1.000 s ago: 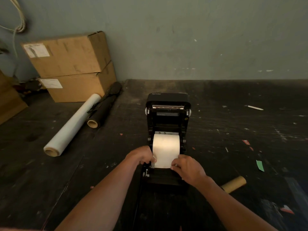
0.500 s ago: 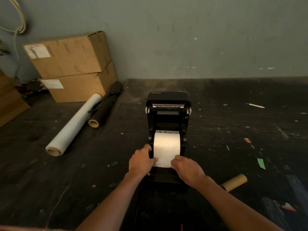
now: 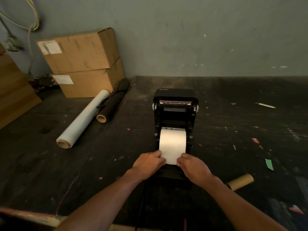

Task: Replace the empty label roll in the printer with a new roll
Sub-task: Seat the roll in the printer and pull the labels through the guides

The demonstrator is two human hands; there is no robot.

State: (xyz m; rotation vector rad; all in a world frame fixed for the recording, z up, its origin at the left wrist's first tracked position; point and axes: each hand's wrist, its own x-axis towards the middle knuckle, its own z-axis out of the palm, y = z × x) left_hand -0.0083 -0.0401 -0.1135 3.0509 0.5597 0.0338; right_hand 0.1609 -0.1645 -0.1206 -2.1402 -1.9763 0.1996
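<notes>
A black label printer (image 3: 175, 112) stands open on the dark table, its lid tipped back toward the wall. A white label roll (image 3: 172, 142) sits in its bay, with its loose end drawn toward me over the front. My left hand (image 3: 149, 164) pinches the left corner of that paper end. My right hand (image 3: 193, 167) pinches the right corner. A bare brown cardboard core (image 3: 240, 181) lies on the table to the right of my right forearm.
Two stacked cardboard boxes (image 3: 83, 64) stand at the back left against the wall. A roll of clear film (image 3: 82, 119) and a dark roll (image 3: 113, 104) lie in front of them. A green scrap (image 3: 269, 164) and a white pen (image 3: 265, 105) lie at the right.
My left hand has come off the printer's left side and moved onto the left corner of the paper end. The paper end is drawn a little further toward me.
</notes>
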